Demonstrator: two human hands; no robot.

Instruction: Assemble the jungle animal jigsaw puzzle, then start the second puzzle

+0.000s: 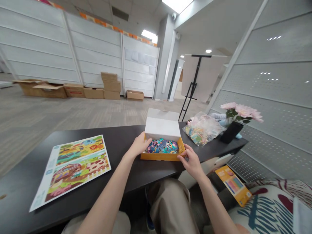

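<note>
An open yellow cardboard box point(159, 157) sits on the dark table in front of me, its white lid point(162, 125) raised at the back. Inside lies a heap of colourful jigsaw puzzle pieces point(162, 146). My left hand point(141, 144) grips the box's left wall, with the thumb over the rim by the pieces. At the right front corner, my right hand point(190, 158) holds the wall between thumb and fingers. To the left lies a printed picture sheet point(78, 165) with a lion, a barn and farm animals.
A clear plastic bag point(203, 128) of colourful pieces lies on the table point(122, 139) to the right, beside a dark vase point(231, 132) of pink flowers. Below the right edge are a yellow printed box point(233, 185) and a patterned cushion point(265, 208). Cardboard boxes point(94, 93) line the far wall.
</note>
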